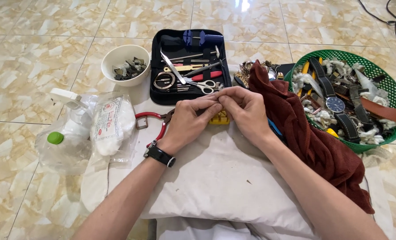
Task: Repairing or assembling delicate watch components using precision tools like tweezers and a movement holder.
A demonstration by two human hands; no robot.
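Head view: left hand [187,122] and right hand [244,111] fingers pinched together over a ridged yellow plastic block [219,118] on white cloth [215,178].

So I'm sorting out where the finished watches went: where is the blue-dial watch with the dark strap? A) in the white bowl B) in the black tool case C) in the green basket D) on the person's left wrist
C: the blue-dial watch lies among straps and parts inside the green basket, to the right of the dark red cloth.
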